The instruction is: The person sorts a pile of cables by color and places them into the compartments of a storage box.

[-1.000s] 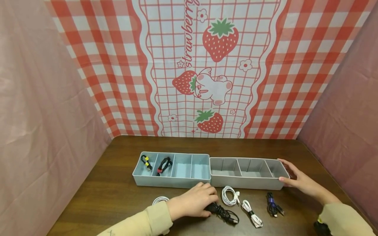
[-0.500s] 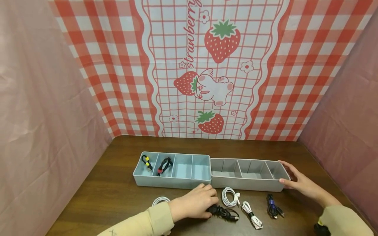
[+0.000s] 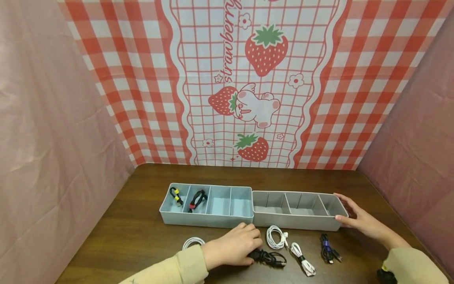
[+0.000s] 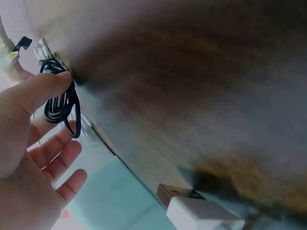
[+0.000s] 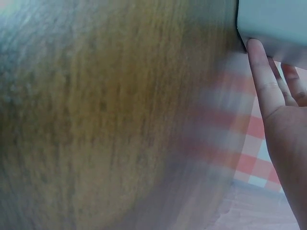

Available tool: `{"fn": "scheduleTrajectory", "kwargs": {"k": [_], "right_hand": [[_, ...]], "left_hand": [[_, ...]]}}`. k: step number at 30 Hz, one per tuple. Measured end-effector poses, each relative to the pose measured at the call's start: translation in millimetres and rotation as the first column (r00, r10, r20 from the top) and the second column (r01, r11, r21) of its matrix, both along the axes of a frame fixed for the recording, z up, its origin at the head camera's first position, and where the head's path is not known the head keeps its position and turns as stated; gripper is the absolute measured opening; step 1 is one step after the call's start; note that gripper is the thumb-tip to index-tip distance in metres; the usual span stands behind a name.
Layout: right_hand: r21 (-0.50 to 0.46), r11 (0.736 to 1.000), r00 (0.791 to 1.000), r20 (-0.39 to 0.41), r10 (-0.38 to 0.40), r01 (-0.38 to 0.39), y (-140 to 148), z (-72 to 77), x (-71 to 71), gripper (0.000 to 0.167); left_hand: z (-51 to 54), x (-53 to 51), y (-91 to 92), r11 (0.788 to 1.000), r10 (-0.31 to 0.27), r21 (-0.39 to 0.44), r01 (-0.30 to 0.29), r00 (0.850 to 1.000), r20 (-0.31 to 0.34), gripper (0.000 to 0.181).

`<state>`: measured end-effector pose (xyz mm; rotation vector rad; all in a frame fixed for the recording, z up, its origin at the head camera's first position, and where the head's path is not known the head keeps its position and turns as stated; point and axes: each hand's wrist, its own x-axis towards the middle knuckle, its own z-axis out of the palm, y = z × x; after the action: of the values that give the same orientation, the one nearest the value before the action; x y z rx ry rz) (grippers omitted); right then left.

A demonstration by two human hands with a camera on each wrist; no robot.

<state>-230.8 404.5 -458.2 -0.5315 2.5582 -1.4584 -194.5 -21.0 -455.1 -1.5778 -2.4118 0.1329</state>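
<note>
In the head view my left hand [image 3: 235,245] pinches a coiled black cable [image 3: 270,258] at the table's front. The left wrist view shows the thumb on the cable's coils [image 4: 60,108] and the other fingers spread behind. My right hand [image 3: 361,217] holds the right end of a grey divided organizer box [image 3: 298,221], thumb at the front corner and fingers at the back one. A blue divided organizer box [image 3: 207,219] stands against its left end. Inside the blue box lie a short black cable with yellow bands [image 3: 176,196] and a black cable with a red band [image 3: 197,200].
In front of the grey box lie a white coiled cable [image 3: 276,237], a white cable with a black tie [image 3: 302,258] and a dark cable with a purple tie [image 3: 329,249]. Another white coil [image 3: 193,241] is partly behind my left sleeve. A checked cloth [image 3: 142,86] hangs behind the table.
The head view has shifted very slightly. Both hands keep nearly the same places, the left on the black cable and the right on the grey box.
</note>
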Motion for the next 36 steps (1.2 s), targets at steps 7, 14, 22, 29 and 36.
{"fn": "scheduleTrajectory", "kwargs": {"k": [7, 14, 22, 29, 36], "right_hand": [[0.012, 1.0, 1.0, -0.001, -0.012, 0.012, 0.1, -0.2, -0.1, 0.071], [0.008, 1.0, 1.0, -0.027, -0.001, 0.002, -0.8, 0.7, -0.6, 0.07], [0.026, 0.999, 1.0, -0.011, -0.018, 0.018, 0.5, 0.0, -0.1, 0.071], [0.032, 0.999, 1.0, 0.001, -0.014, 0.014, 1.0, 0.3, 0.7, 0.071], [0.026, 1.0, 1.0, -0.003, -0.006, 0.006, 0.8, 0.1, 0.4, 0.071]], "left_hand": [[1.6, 2.9, -2.1, 1.0, 0.007, 0.005, -0.007, 0.999, 0.043, 0.032], [3.5, 5.0, -6.0, 0.999, 0.005, 0.045, -0.008, 0.999, 0.052, 0.031], [2.9, 5.2, -8.6, 0.997, 0.007, 0.077, -0.012, 0.998, 0.059, 0.033], [5.6, 7.7, -10.8, 0.994, 0.018, 0.105, -0.024, 0.998, 0.057, 0.032], [12.5, 10.1, -12.1, 0.993, 0.034, 0.113, -0.039, 0.998, 0.048, 0.034]]}}
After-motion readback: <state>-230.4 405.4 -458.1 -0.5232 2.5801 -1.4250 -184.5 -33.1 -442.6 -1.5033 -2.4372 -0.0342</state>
